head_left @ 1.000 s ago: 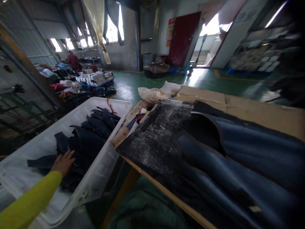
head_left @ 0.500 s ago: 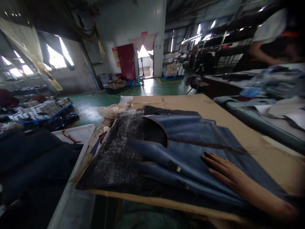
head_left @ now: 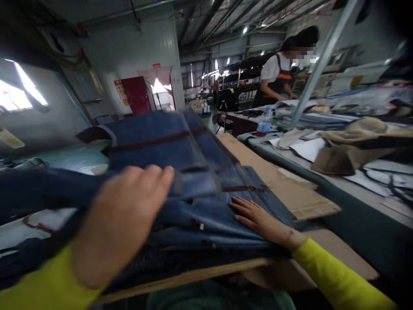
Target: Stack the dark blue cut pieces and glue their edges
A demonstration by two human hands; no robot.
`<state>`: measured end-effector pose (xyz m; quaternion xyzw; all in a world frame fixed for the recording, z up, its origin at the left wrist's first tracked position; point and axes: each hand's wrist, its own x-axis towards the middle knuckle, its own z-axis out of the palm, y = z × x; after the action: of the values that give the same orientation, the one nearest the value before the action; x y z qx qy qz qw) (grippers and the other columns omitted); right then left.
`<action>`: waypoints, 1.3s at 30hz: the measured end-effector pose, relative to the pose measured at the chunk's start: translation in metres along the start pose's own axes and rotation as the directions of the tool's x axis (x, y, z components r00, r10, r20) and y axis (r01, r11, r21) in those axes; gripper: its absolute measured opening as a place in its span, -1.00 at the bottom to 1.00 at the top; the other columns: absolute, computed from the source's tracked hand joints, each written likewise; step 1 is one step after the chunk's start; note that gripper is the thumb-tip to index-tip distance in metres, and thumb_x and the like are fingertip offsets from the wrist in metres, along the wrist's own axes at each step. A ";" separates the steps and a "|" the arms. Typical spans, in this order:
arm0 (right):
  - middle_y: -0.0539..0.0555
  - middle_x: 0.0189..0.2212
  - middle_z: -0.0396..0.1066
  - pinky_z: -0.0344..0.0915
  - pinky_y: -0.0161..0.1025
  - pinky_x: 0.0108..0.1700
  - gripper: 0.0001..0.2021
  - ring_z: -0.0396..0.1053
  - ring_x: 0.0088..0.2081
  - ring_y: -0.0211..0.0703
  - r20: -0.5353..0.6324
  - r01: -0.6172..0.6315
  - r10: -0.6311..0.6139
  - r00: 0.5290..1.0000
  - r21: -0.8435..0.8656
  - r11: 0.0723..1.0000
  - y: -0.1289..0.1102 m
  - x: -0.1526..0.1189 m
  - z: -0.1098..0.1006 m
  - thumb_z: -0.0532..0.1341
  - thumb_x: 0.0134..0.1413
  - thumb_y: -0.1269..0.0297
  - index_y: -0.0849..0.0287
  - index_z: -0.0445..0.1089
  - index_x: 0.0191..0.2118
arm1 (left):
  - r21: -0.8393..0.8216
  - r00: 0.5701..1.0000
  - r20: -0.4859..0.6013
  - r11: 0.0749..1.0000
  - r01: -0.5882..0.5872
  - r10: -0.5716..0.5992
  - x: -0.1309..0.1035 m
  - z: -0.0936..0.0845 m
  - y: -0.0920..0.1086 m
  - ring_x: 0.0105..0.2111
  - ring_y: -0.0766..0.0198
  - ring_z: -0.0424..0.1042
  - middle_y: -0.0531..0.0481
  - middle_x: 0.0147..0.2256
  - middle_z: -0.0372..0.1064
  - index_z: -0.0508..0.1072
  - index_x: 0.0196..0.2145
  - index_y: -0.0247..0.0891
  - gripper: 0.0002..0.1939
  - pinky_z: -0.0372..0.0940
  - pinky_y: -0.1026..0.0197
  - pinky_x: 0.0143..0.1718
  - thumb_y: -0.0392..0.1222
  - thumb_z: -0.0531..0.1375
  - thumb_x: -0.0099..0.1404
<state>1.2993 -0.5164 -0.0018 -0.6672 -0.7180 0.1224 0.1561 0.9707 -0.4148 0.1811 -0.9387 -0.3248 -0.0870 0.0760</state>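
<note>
While the left grip (head_left: 124, 215) is clasping a blue piece (head_left: 148, 129) spreading on its far side, the right grip (head_left: 254, 217) is resting unclenched on the blue pile (head_left: 208, 215)

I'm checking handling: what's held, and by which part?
The left hand holds a raised blue piece, seemingly by its near side; the right hand rests flat on blue material.

The blurred left hand (head_left: 121, 219) holds up a dark blue sheet (head_left: 151, 129) with a brown strip (head_left: 148, 142), perhaps leather or coated cloth. The right hand (head_left: 254, 216) lies flat on similar dark blue pieces (head_left: 211, 219) stacked on a tabletop of brown cardboard (head_left: 309, 209). Farther right stands a clear plastic bottle (head_left: 266, 117) with a blue label (head_left: 263, 128); behind it, a co-worker (head_left: 272, 71) in a dark apron (head_left: 284, 69) leans forward.
</note>
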 end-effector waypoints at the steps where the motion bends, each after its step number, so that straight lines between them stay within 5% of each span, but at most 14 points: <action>1: 0.21 0.23 0.00 -0.10 0.16 0.21 -0.53 -0.08 0.24 0.08 -0.005 0.011 -0.011 1.000 -0.008 1.000 0.002 -0.001 0.001 -0.05 0.23 0.12 0.17 0.19 0.19 | 0.033 0.994 0.044 0.994 -0.101 0.099 0.009 0.018 0.021 -0.08 0.05 0.26 -0.09 0.02 0.22 0.25 0.08 -0.10 -0.58 0.28 -0.03 -0.12 -0.34 0.01 0.27; 4: 0.26 0.19 0.07 -0.08 0.15 0.21 -0.48 -0.03 0.22 0.10 -0.005 0.023 -0.024 1.000 -0.050 0.998 0.012 -0.006 0.007 0.04 0.06 0.34 0.24 0.19 0.19 | 0.063 0.922 0.231 0.941 -0.333 0.310 0.026 0.083 0.068 -0.23 0.10 0.31 -0.15 -0.18 0.33 0.34 -0.01 -0.21 -0.59 0.32 0.13 -0.37 -0.43 -0.03 0.22; 7: 0.29 0.16 0.12 -0.08 0.16 0.21 -0.43 -0.01 0.21 0.12 -0.001 0.004 -0.004 1.000 -0.073 0.997 0.019 -0.009 0.012 0.05 -0.02 0.38 0.29 0.17 0.19 | -0.008 0.908 0.263 0.942 -0.337 0.327 0.030 0.119 0.076 -0.22 0.11 0.31 -0.17 -0.18 0.32 0.31 0.01 -0.27 -0.60 0.32 0.16 -0.38 -0.41 0.01 0.21; 10: 0.30 0.15 0.14 -0.09 0.14 0.22 -0.46 -0.02 0.22 0.13 -0.009 0.008 -0.009 1.000 -0.074 0.997 0.017 -0.009 0.014 0.04 0.01 0.34 0.32 0.21 0.17 | -0.163 0.903 0.228 0.929 -0.334 0.364 0.030 0.115 0.058 -0.14 0.11 0.29 -0.14 -0.11 0.30 0.27 0.07 -0.24 -0.58 0.32 0.11 -0.18 -0.16 0.09 0.25; 13: 0.31 0.13 0.16 -0.09 0.14 0.22 -0.46 -0.01 0.21 0.14 -0.040 0.008 -0.009 0.999 -0.035 0.999 0.013 -0.009 0.008 0.04 -0.02 0.35 0.34 0.24 0.14 | -0.310 0.887 0.230 0.894 -0.324 0.401 0.030 0.102 0.043 -0.08 0.11 0.27 -0.12 -0.05 0.28 0.27 0.08 -0.22 -0.46 0.25 0.08 -0.03 0.16 -0.04 0.29; 17: 0.17 0.02 0.31 0.07 -0.03 0.18 -0.57 0.20 0.10 0.03 0.020 0.021 -0.024 1.000 0.156 0.987 0.017 -0.002 -0.024 0.00 0.03 0.32 0.22 0.37 0.02 | -0.377 0.894 0.220 0.879 -0.292 0.391 0.030 0.108 0.038 -0.07 0.13 0.27 -0.09 -0.05 0.30 0.29 0.09 -0.20 -0.46 0.19 0.06 0.03 0.14 -0.16 0.35; 22: 0.16 -0.29 0.45 0.33 -0.13 -0.15 -0.58 0.41 -0.27 -0.02 -0.071 -0.272 0.297 0.952 0.244 0.931 0.013 0.019 -0.063 -0.05 0.16 0.10 0.26 0.42 -0.15 | -0.434 0.892 0.214 0.857 -0.277 0.397 0.036 0.122 0.035 -0.11 0.17 0.29 -0.07 -0.07 0.33 0.35 0.02 -0.23 -0.57 0.21 0.13 -0.01 0.03 -0.02 0.33; 26: 0.10 -0.42 0.44 0.31 -0.28 -0.33 -0.61 0.39 -0.39 -0.13 0.050 -0.322 0.327 0.944 0.361 0.875 -0.002 0.034 -0.042 -0.02 0.17 0.07 0.26 0.42 -0.30 | -0.379 0.912 0.204 0.887 -0.262 0.356 0.042 0.118 0.040 -0.18 0.20 0.32 -0.02 -0.19 0.39 0.42 -0.14 -0.22 -0.75 0.23 0.17 -0.08 -0.17 0.00 0.34; 30: 0.14 -0.40 0.45 0.27 -0.25 -0.26 -0.54 0.39 -0.30 -0.06 0.015 -0.353 0.369 0.929 0.328 0.876 -0.008 0.041 -0.018 -0.07 0.23 0.03 0.26 0.43 -0.34 | -0.276 0.914 0.181 0.911 -0.307 0.363 0.046 0.099 0.060 -0.19 0.17 0.29 -0.02 -0.24 0.39 0.40 -0.19 -0.22 -0.81 0.27 0.16 -0.17 -0.25 0.03 0.30; 35: 0.14 -0.37 0.46 0.25 -0.28 -0.27 -0.53 0.40 -0.29 -0.06 0.015 -0.394 0.403 0.915 0.253 0.884 -0.006 0.041 -0.019 -0.07 0.24 0.01 0.25 0.44 -0.34 | -0.200 0.870 0.178 0.883 -0.426 0.460 0.046 0.085 0.089 -0.23 0.14 0.28 -0.04 -0.28 0.37 0.36 -0.30 -0.25 -0.85 0.29 0.14 -0.27 -0.30 0.00 0.29; 39: 0.17 -0.40 0.46 0.22 -0.27 -0.30 -0.62 0.41 -0.32 -0.05 -0.006 -0.440 0.444 0.896 0.128 0.889 -0.010 0.044 -0.015 0.00 0.23 0.09 0.26 0.43 -0.34 | -0.192 0.877 0.182 0.891 -0.411 0.444 0.045 0.088 0.094 -0.23 0.13 0.28 -0.04 -0.28 0.36 0.34 -0.30 -0.25 -0.88 0.30 0.14 -0.30 -0.28 0.02 0.29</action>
<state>1.2937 -0.4740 0.0187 -0.8041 -0.5356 0.1872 0.1776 1.0742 -0.4439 0.0968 -0.9940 -0.1079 0.0132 -0.0129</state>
